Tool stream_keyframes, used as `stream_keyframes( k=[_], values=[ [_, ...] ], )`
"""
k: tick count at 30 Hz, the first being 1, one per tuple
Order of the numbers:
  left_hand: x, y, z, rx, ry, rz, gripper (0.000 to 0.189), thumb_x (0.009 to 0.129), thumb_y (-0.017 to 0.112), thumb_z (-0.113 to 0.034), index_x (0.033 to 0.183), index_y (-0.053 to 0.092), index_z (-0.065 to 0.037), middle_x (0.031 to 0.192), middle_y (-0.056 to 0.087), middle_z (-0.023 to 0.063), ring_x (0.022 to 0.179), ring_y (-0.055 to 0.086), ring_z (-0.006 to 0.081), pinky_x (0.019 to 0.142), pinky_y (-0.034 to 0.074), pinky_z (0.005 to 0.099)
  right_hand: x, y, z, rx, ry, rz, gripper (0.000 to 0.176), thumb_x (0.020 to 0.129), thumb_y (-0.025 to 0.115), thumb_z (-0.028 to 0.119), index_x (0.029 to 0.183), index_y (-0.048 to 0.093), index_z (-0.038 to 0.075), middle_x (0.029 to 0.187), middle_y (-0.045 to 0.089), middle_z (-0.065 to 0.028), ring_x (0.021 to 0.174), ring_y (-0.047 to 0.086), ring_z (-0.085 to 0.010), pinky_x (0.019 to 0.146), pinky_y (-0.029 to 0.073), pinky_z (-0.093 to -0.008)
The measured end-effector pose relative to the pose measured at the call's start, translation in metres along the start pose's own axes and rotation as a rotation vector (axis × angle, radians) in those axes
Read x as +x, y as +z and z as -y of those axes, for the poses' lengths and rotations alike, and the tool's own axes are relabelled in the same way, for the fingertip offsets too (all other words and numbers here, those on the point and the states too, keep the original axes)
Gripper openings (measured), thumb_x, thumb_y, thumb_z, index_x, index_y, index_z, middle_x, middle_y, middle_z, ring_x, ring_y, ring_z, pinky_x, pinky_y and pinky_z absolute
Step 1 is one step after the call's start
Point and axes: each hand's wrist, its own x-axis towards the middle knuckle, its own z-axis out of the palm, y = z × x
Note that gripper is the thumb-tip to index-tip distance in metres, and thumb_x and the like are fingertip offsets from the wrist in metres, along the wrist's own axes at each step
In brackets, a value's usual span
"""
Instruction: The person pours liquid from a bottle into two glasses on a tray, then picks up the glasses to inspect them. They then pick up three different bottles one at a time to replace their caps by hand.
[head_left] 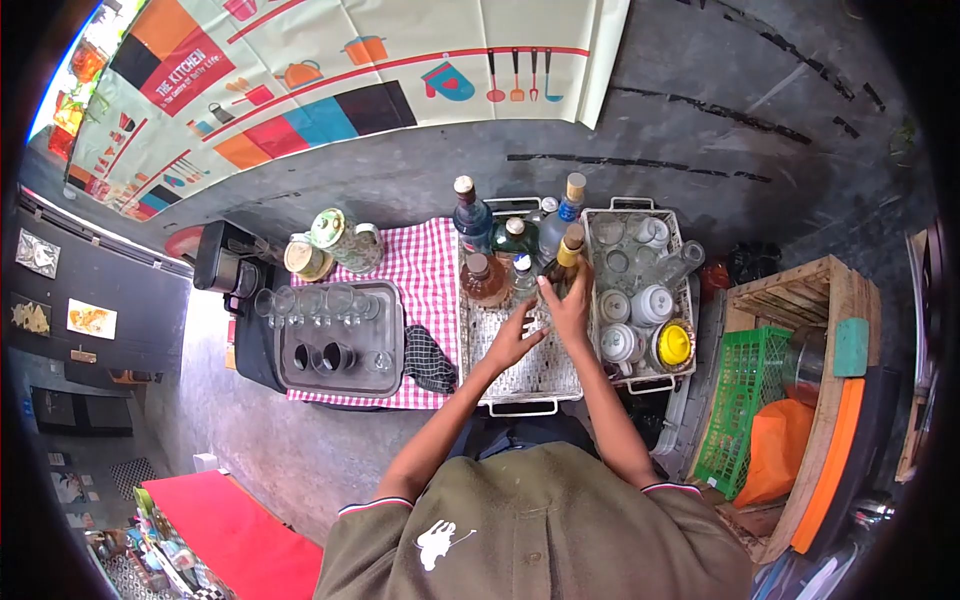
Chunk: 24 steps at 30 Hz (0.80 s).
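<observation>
My right hand (568, 302) is wrapped round a dark bottle with a gold neck and a cork-coloured cap (570, 248). My left hand (515, 342) is over the white metal rack (500, 385), fingers apart, holding nothing. Other bottles stand at the rack's back: a blue-tinted bottle (472, 220), a dark green bottle (514, 238), a clear bottle with a blue neck (556, 228), a squat amber-brown bottle (484, 282) and a small clear bottle with a white-and-blue cap (523, 275). The lower part of the bottle in my right hand is hidden behind my fingers.
Right of the rack, a white basket (640, 378) holds glasses, white lidded jars and a yellow-lidded jar (675, 343). To the left, a grey tray (340, 385) of glasses lies on checked cloth (430, 260) beside a dark cloth (430, 360). A wooden crate (850, 290) stands far right.
</observation>
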Motion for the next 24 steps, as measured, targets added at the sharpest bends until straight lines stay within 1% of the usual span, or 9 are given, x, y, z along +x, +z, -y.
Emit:
stream_keyframes(
  k=[2, 5, 6, 9, 10, 14, 21, 23, 24],
  values=[
    [-0.007, -0.006, -0.012, -0.017, -0.002, -0.025, 0.065, 0.092, 0.072, -0.028, 0.142, 0.044, 0.001, 0.139, 0.056, 0.0222, 0.124, 0.059, 0.0340, 0.100, 0.050, 0.0433, -0.004, -0.003, 0.004, -0.013, -0.023, -0.040, 0.068, 0.084, 0.077, 0.016, 0.138, 0.041, -0.001, 0.133, 0.047, -0.0236, 0.125, 0.047, -0.0406, 0.106, 0.037, -0.0499],
    [-0.024, -0.025, -0.043, 0.001, -0.048, 0.034, 0.055, 0.094, 0.070, -0.023, 0.138, 0.048, 0.002, 0.134, 0.058, 0.0193, 0.121, 0.061, 0.0287, 0.100, 0.051, 0.0394, -0.019, -0.017, 0.012, -0.067, -0.029, -0.102, 0.062, 0.084, 0.077, 0.012, 0.134, 0.043, -0.003, 0.130, 0.048, -0.0216, 0.123, 0.049, -0.0378, 0.107, 0.037, -0.0450],
    [-0.031, -0.030, -0.049, 0.017, -0.015, -0.016, 0.046, 0.096, 0.068, -0.021, 0.132, 0.053, 0.002, 0.126, 0.064, 0.0161, 0.117, 0.063, 0.0248, 0.100, 0.051, 0.0380, -0.025, -0.021, 0.014, -0.050, -0.026, -0.100, 0.061, 0.084, 0.074, 0.010, 0.135, 0.042, -0.001, 0.131, 0.046, -0.0223, 0.124, 0.046, -0.0393, 0.106, 0.036, -0.0482],
    [-0.050, -0.051, -0.064, 0.013, -0.003, -0.070, 0.040, 0.097, 0.067, -0.019, 0.129, 0.057, 0.002, 0.123, 0.066, 0.0141, 0.114, 0.065, 0.0217, 0.098, 0.051, 0.0364, -0.044, -0.033, 0.012, -0.047, -0.039, -0.059, 0.053, 0.085, 0.073, 0.008, 0.129, 0.045, -0.001, 0.123, 0.050, -0.0195, 0.113, 0.051, -0.0341, 0.099, 0.042, -0.0443],
    [-0.053, -0.057, -0.064, -0.029, 0.014, -0.123, 0.036, 0.097, 0.066, -0.018, 0.126, 0.059, 0.002, 0.117, 0.069, 0.0127, 0.111, 0.066, 0.0199, 0.097, 0.051, 0.0349, -0.047, -0.035, 0.017, -0.041, -0.034, -0.044, 0.047, 0.085, 0.071, 0.007, 0.125, 0.048, -0.001, 0.113, 0.056, -0.0168, 0.104, 0.056, -0.0319, 0.093, 0.045, -0.0424],
    [-0.057, -0.091, -0.065, -0.010, 0.015, -0.280, 0.024, 0.099, 0.062, -0.014, 0.116, 0.065, 0.001, 0.108, 0.072, 0.0120, 0.102, 0.069, 0.0180, 0.090, 0.052, 0.0316, -0.045, -0.029, 0.038, 0.046, -0.106, 0.111, 0.036, 0.085, 0.068, 0.005, 0.118, 0.054, -0.001, 0.102, 0.063, -0.0149, 0.096, 0.061, -0.0326, 0.089, 0.048, -0.0429],
    [-0.019, -0.152, -0.067, -0.058, 0.096, -0.279, 0.025, 0.100, 0.062, -0.015, 0.118, 0.063, 0.002, 0.106, 0.072, 0.0087, 0.101, 0.066, 0.0130, 0.088, 0.052, 0.0290, 0.009, 0.018, 0.103, 0.002, -0.217, 0.178, 0.028, 0.084, 0.068, 0.005, 0.110, 0.059, 0.001, 0.112, 0.062, -0.0164, 0.107, 0.061, -0.0350, 0.095, 0.047, -0.0431],
    [-0.001, -0.166, -0.065, -0.059, 0.109, -0.256, 0.030, 0.098, 0.064, -0.015, 0.123, 0.061, 0.001, 0.111, 0.070, 0.0103, 0.099, 0.068, 0.0166, 0.088, 0.053, 0.0313, 0.029, 0.038, 0.116, 0.060, -0.165, 0.203, 0.031, 0.085, 0.069, 0.008, 0.113, 0.058, 0.000, 0.118, 0.059, -0.0176, 0.111, 0.059, -0.0350, 0.097, 0.046, -0.0436],
    [0.009, -0.172, -0.060, -0.040, 0.129, -0.242, 0.033, 0.097, 0.064, -0.016, 0.126, 0.059, 0.000, 0.117, 0.067, 0.0112, 0.104, 0.066, 0.0186, 0.089, 0.053, 0.0325, 0.039, 0.048, 0.120, 0.072, -0.147, 0.202, 0.032, 0.085, 0.069, 0.009, 0.114, 0.057, 0.000, 0.119, 0.059, -0.0179, 0.112, 0.059, -0.0351, 0.097, 0.046, -0.0438]
  ],
)
